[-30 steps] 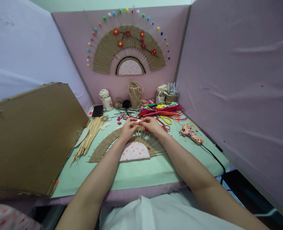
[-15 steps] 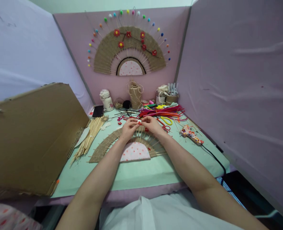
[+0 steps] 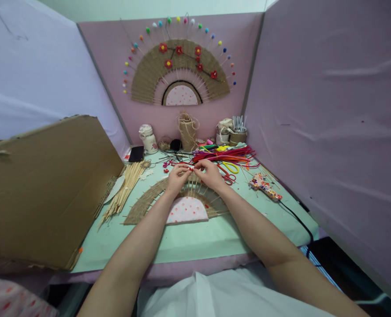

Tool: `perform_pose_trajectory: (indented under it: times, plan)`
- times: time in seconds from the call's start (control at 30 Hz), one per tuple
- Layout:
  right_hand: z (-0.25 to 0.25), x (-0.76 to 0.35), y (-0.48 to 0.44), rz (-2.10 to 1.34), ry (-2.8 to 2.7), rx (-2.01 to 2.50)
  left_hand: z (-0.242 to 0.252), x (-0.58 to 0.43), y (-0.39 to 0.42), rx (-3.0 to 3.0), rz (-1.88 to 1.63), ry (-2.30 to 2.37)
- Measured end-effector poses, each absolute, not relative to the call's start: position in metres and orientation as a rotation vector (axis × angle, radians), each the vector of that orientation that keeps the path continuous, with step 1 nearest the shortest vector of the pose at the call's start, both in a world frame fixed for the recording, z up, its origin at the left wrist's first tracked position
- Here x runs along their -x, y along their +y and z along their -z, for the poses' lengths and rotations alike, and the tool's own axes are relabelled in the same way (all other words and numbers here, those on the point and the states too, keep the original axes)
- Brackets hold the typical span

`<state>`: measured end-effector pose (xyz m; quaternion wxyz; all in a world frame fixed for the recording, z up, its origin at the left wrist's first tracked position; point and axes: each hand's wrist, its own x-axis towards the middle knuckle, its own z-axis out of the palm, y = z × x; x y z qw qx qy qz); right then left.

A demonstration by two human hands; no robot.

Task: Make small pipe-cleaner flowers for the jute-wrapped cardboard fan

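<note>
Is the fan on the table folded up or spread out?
Spread out. The fan lies as a wide woven arch around its dotted half-circle, with thin sticks showing apart between them.

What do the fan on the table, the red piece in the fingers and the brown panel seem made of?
Fan: probably jute twine, from the matte, ribbed weave; its dotted centre perhaps smooth printed fabric.
Red piece: too small to tell.
Brown panel: likely cardboard; dull, ragged-edged.
</note>
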<state>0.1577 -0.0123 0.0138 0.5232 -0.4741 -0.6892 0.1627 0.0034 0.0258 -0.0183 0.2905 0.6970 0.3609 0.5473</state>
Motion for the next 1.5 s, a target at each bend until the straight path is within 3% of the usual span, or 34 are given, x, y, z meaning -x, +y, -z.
perform_pose_trajectory:
  times: [0.43, 0.77, 0.97, 1.5]
  plan:
    - [0.002, -0.157, -0.003, -0.253, -1.718, 1.227, 0.018, -0.004, 0.023, -2.145, -1.587, 0.938]
    - [0.008, -0.151, -0.005, -0.286, -1.658, 1.332, 0.014, -0.006, 0.013, -2.596, -1.608, 1.075]
    - [0.007, -0.150, -0.004, -0.358, -1.640, 1.253, 0.016, -0.004, 0.014, -2.561, -1.694, 1.151]
    - [0.003, -0.149, -0.013, 0.160, -1.872, 1.332, 0.014, -0.008, 0.009, -2.561, -1.698, 1.218]
